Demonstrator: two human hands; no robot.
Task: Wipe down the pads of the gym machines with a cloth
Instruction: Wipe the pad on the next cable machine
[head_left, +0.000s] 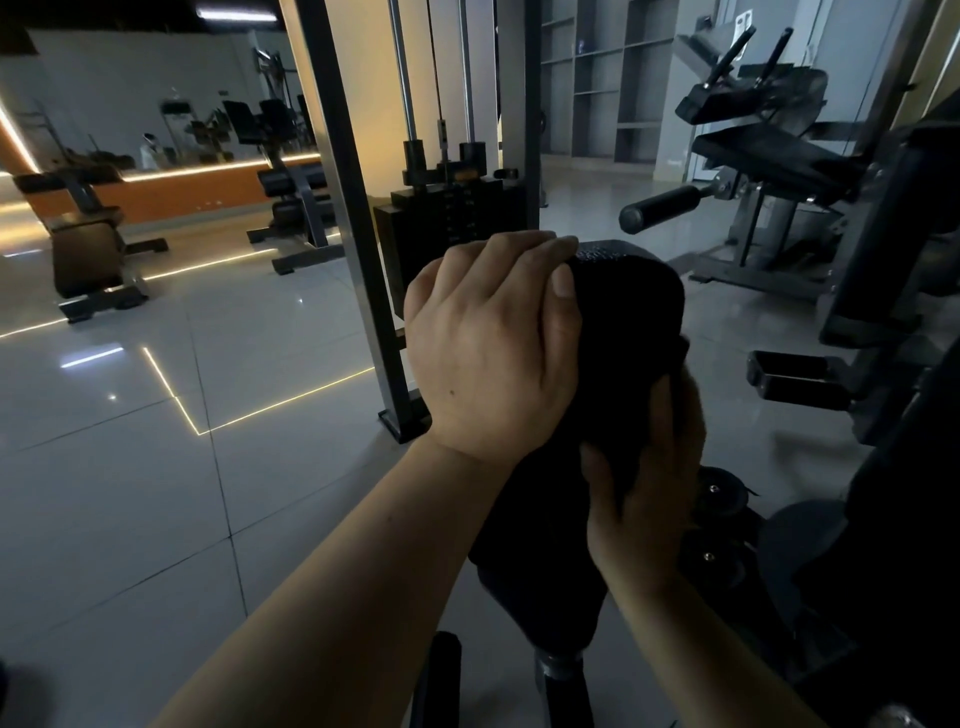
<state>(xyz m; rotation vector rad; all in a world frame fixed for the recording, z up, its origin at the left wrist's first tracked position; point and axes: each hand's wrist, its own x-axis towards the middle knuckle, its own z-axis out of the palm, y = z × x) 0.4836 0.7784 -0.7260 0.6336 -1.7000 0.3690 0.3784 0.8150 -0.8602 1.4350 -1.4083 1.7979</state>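
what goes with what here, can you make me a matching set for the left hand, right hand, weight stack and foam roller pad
Things:
1. left hand
2. right hand
3. weight stack
4. foam roller pad

Places:
A. far right, on another machine
B. gripping the top of the dark pad
C. behind the hands, between upright rails
D. lower on the pad's right side

Pairs: 1-B, 2-D, 3-C, 4-A

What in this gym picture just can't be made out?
Head view only:
- Cloth: black against the black pad, so its edges are lost in the dim light.
- Right hand: fingertips hidden behind cloth.
- Left hand: fingertips curl over the top, out of sight.
- Weight stack numbers: too small.
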